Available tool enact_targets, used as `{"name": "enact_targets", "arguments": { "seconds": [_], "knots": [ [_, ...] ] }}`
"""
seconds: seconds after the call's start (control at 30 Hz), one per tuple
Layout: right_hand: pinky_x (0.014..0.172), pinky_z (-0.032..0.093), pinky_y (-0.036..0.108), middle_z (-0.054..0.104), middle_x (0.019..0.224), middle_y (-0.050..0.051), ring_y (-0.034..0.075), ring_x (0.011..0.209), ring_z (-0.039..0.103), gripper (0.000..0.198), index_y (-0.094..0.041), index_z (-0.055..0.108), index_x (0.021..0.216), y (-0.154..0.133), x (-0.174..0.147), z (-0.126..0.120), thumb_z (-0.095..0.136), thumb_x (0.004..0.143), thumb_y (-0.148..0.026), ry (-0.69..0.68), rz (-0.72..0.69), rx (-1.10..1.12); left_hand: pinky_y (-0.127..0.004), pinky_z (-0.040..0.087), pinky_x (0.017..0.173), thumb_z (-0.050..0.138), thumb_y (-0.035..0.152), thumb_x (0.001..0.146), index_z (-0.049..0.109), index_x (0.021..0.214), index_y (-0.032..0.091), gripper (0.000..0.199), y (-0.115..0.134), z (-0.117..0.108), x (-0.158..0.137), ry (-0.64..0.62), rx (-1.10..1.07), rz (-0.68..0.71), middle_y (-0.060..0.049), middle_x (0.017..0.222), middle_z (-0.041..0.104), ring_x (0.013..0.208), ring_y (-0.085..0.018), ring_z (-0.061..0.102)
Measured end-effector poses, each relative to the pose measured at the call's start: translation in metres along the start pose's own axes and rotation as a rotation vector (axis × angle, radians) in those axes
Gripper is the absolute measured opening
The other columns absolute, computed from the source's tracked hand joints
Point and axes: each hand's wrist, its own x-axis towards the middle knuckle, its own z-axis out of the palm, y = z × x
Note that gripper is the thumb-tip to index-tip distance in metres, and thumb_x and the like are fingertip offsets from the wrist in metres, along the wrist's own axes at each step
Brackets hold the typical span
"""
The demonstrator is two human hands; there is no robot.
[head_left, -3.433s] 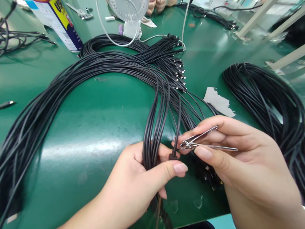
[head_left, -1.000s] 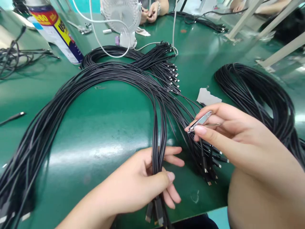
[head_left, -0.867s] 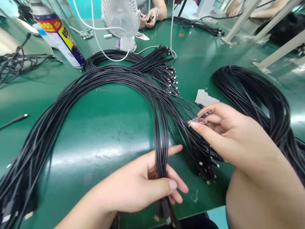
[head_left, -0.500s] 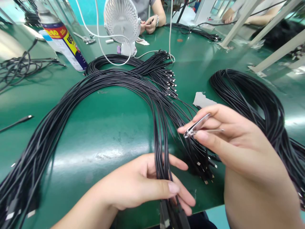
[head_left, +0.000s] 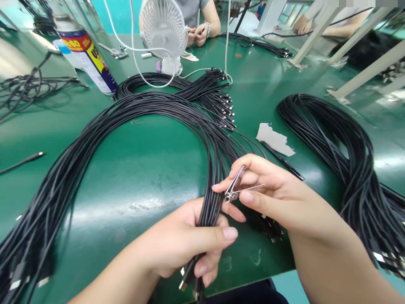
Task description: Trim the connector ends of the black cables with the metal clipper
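Observation:
My left hand [head_left: 196, 236] is closed around a bunch of black USB cables [head_left: 211, 198] near their plug ends, which poke out below the fingers. In my right hand [head_left: 268, 185] I hold a silver nail clipper [head_left: 234, 188] between thumb and fingers, its lever raised. The clipper's jaws are beside the cables, just above the left thumb; I cannot tell whether they touch. From the held bunch, the cables arch back across the green table to the lower left, where more plugs [head_left: 19, 274] lie. Other plug ends [head_left: 272, 232] lie partly hidden beneath my right hand.
Another cable bundle [head_left: 335, 131] lies at the right. A torn piece of grey paper [head_left: 275, 139] and black tweezers [head_left: 284, 162] are beside it. Farther back stand a white fan [head_left: 164, 29] and a spray can [head_left: 85, 59]. A person's hands [head_left: 199, 34] are across the table.
My right hand has moved left with the nail clipper, up to the cables, uncovering the paper and tweezers. My left hand has closed more firmly round the bunch, whose plug ends have swung left.

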Motion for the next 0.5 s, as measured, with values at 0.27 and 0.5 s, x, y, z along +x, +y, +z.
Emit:
{"name": "enact_targets", "arguments": {
  "seconds": [0.27,0.5],
  "knots": [
    [0.068,0.062,0.020,0.077,0.083,0.001,0.014,0.076,0.076,0.020,-0.023,0.058,0.093,0.0039,0.0026,0.0037,0.073,0.090,-0.036,0.242,-0.044,-0.142,-0.019,0.060,0.055,0.081,0.030,0.081,0.070,0.106,0.016,0.031,0.0017,0.0020,0.0024,0.002,-0.116,-0.004,-0.004,0.084,0.076,0.061,-0.012,0.073],
    [0.073,0.063,0.022,0.078,0.083,0.001,0.015,0.083,0.077,0.020,-0.024,0.058,0.093,0.0042,0.0036,0.0039,0.074,0.090,-0.035,0.420,-0.247,-0.234,-0.021,0.059,0.071,0.087,0.036,0.074,0.076,0.096,0.013,0.034,0.0029,0.0060,0.0032,0.123,-0.021,-0.032,-0.008,0.081,0.081,0.075,-0.015,0.078]
  ]
}}
